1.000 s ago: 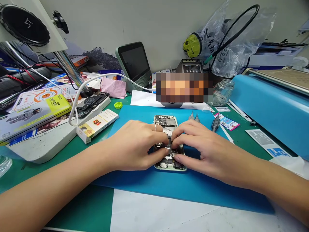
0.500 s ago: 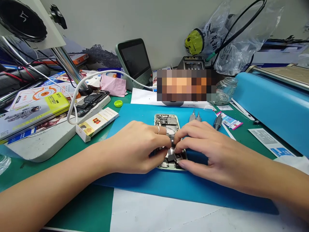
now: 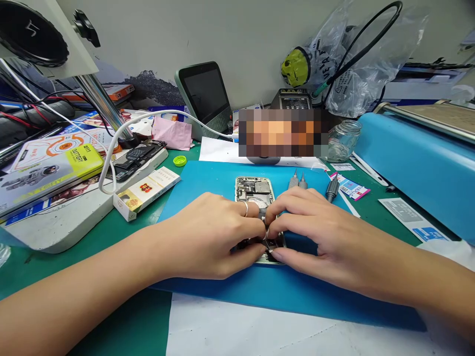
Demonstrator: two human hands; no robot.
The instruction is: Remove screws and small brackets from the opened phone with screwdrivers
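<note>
An opened phone (image 3: 255, 188) lies on a blue mat (image 3: 208, 178), its inner boards exposed at the top end. Over its lower half, my left hand (image 3: 226, 232) is closed, index finger and thumb bent in towards small parts inside the frame. My right hand (image 3: 315, 227) curls in from the other side, fingertips meeting the left ones and the thumb at the phone's lower right edge. Whatever both hands pinch there is small and mostly covered by the fingers. Screwdrivers (image 3: 294, 181) with grey knurled grips lie just behind my right hand.
Left of the mat are a cigarette box (image 3: 148, 190), a green cap (image 3: 180, 161), another opened phone (image 3: 135, 158) and battery boxes (image 3: 52, 173). A glass jar (image 3: 343, 141) and a blue machine (image 3: 415, 168) stand to the right. A white cable (image 3: 148, 114) arches across the left side.
My left thumb and index finger have moved right and closed in over the phone's lower part, covering the dark piece visible before. My right hand has barely moved.
</note>
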